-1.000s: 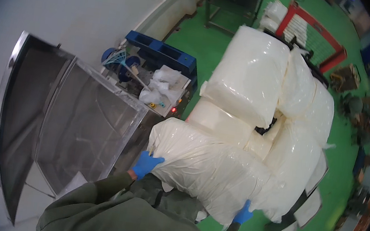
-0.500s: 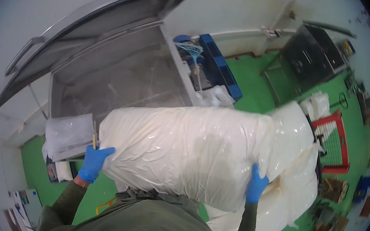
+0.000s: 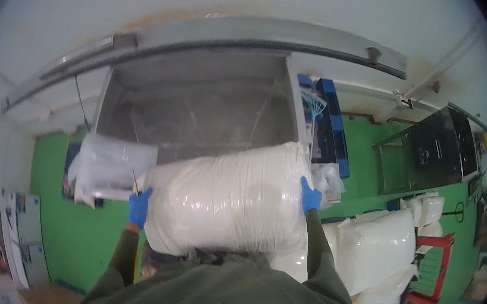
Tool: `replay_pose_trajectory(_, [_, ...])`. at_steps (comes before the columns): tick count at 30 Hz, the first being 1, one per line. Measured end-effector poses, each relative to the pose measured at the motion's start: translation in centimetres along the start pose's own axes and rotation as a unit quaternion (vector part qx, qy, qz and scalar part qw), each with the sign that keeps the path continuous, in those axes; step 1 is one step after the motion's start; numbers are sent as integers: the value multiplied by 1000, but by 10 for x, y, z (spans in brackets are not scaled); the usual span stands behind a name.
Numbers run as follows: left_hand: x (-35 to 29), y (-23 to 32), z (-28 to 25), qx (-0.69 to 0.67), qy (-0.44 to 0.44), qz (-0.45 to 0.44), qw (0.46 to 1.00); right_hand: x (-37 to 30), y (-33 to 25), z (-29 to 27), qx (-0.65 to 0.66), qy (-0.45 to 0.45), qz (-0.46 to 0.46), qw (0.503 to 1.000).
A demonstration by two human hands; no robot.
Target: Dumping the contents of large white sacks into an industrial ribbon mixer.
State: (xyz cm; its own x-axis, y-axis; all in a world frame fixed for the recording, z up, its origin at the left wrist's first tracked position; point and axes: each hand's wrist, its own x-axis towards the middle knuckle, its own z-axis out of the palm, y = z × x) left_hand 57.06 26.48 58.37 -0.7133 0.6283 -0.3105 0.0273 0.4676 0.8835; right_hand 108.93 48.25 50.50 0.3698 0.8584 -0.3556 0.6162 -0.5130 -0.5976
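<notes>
A big white bale wrapped in plastic film (image 3: 231, 199) lies between my hands, close against my body and at the front of an open metal chest (image 3: 197, 109). My blue-gloved left hand (image 3: 139, 207) grips its left end. A thin pointed tool (image 3: 136, 185), like a knife with a pale yellowish part, sticks up from that same hand. At the right end, my blue-gloved right hand (image 3: 310, 196) presses and grips the film, its fingertips partly tucked against the side.
The chest's lid (image 3: 259, 34) stands raised. White plastic sheeting (image 3: 110, 162) covers the chest's left front corner. Blue pallets (image 3: 333, 127) lean beyond its right side. More white bales (image 3: 375, 249) are stacked at right by a red frame (image 3: 439, 276). A dark metal cabinet (image 3: 434, 149) stands at the far right.
My body and view have turned right to face the chest. The bale has come away from the stack at right, and my right hand has moved to its right end.
</notes>
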Motion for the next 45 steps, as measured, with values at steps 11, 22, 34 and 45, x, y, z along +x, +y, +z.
replay_pose_trajectory(11, [42,13,21,16,17,18,1000,1,-36,-14,-62,-31,44,997])
replay_pose_trajectory(22, [111,15,46,204,101,181,957,31,-47,7,-130,27,18,991])
replay_pose_trajectory(34, [2,155,165,-271,-293,103,911,-160,-245,90,259,-381,-332,823])
replay_pose_trajectory(45, [8,85,82,443,38,243,862,-90,-301,220,-122,-312,-530,779])
